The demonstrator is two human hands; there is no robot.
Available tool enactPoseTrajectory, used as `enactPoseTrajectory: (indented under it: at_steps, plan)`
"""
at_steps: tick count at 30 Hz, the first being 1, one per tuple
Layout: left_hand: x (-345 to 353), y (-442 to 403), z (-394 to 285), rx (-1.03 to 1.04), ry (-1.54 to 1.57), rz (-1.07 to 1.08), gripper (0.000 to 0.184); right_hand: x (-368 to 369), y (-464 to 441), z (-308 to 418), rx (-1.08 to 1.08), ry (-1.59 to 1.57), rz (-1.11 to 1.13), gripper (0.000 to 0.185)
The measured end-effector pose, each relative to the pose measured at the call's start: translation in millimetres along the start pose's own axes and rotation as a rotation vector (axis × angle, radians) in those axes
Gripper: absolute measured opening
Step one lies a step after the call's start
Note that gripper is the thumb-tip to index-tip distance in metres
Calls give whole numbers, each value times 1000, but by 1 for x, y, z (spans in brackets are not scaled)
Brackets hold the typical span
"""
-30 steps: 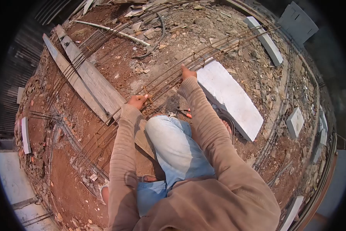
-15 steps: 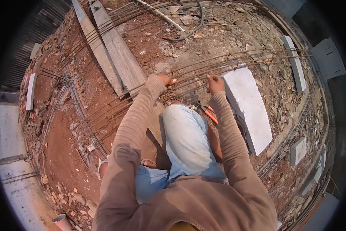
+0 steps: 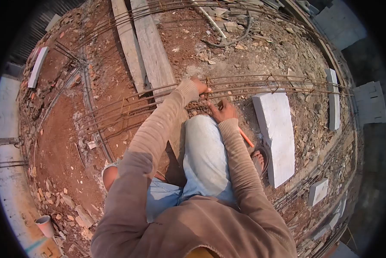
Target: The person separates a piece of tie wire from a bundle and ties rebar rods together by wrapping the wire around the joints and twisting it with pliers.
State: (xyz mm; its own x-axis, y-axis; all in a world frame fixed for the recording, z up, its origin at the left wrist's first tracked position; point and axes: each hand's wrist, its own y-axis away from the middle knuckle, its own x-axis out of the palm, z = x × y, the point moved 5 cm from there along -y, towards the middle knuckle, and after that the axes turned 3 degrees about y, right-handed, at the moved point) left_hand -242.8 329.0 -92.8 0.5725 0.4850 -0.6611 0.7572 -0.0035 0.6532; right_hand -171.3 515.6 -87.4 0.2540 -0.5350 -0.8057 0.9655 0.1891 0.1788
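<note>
A long cage of thin rusty steel bars (image 3: 244, 89) with wire ties crosses in front of my knees. My left hand (image 3: 200, 86) is closed at the bars, beside an upright tie, its exact grip too small to make out. Just below the bars and to the right is my right hand (image 3: 223, 112), thumb and index finger spread, pointing toward the same tie. Orange-handled pliers (image 3: 246, 137) lie on the ground by my right forearm, their head hidden behind the hand.
Two wooden planks (image 3: 152, 47) lie beyond the bars at upper left. A white block (image 3: 277, 133) is right of my foot, with more pale blocks (image 3: 333, 99) farther right. A cup (image 3: 44, 225) stands at lower left. Rubble covers the soil.
The view has turned, shifting the scene. My right hand has left the bars on the right and come down close to my left hand, its fingers now spread. The bars lie more level across the view.
</note>
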Motion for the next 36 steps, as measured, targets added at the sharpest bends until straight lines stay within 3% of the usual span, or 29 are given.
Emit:
enactPoseTrajectory:
  at_steps: [2, 3, 5, 6, 9, 11, 14, 15, 17, 18, 20, 21, 23, 24, 26, 27, 29, 33, 34, 35, 36]
  plan:
    - [7, -16, 2, 82, -93, -32, 62, 15, 9, -65, 97, 286, -144, 65]
    - [9, -22, 2, 158, -183, -64, 60, 11, 22, -83, 182, 385, -94, 67]
    - [2, -2, -8, 66, -149, -57, 60, 18, 51, -130, 304, 591, 62, 66]
    - [-5, 8, -9, -22, -117, -55, 60, 32, 60, -162, 299, 573, 48, 57]
    - [-5, 6, -15, 51, -194, 14, 63, 32, 91, -180, 124, 579, 40, 55]
    - [0, -3, -10, 45, -200, -86, 64, 34, 96, -191, 134, 510, 81, 71]
    - [-11, 20, -18, 26, -174, 5, 70, 60, 89, -230, 208, 427, 93, 62]
    - [-9, 23, -19, 31, -177, 11, 70, 59, 92, -231, 216, 426, 93, 62]
    - [-11, 27, -28, 178, -314, -100, 61, 41, 98, -213, -50, 22, -80, 42]
    - [-12, 26, -22, 74, -131, -98, 59, 32, 102, -213, -11, 23, -93, 42]
    - [-5, 11, -5, -41, 94, -144, 55, 18, 99, -201, 263, -457, 202, 33]
    - [-7, 22, -12, -19, 72, -126, 55, -4, 108, -171, 539, -848, 371, 31]
    - [-19, 55, -25, -56, 187, -110, 52, -1, 108, -149, 600, -1152, 359, 34]
    - [-16, 51, -25, -43, 178, -104, 52, 5, 104, -153, 605, -1159, 343, 34]
    - [-11, 39, -16, -4, 112, -246, 52, 23, 91, -154, 366, -829, 433, 43]
    - [-5, 38, -12, -7, 111, -240, 52, 22, 98, -146, 372, -830, 436, 43]
    - [-5, 40, -10, 31, 176, -308, 51, -6, 106, -116, 299, -936, 239, 47]
    - [-6, 63, -15, 110, 243, -325, 43, -18, 126, -115, 200, -1019, 157, 45]
    - [-6, 70, -15, 122, 316, -328, 35, -38, 136, -91, 287, -1132, 156, 38]
    - [-7, 75, -16, 139, 387, -332, 28, -42, 134, -84, 283, -1131, 160, 38]
    - [-3, 75, -14, 137, 389, -337, 28, -53, 128, -78, 139, -896, 69, 32]
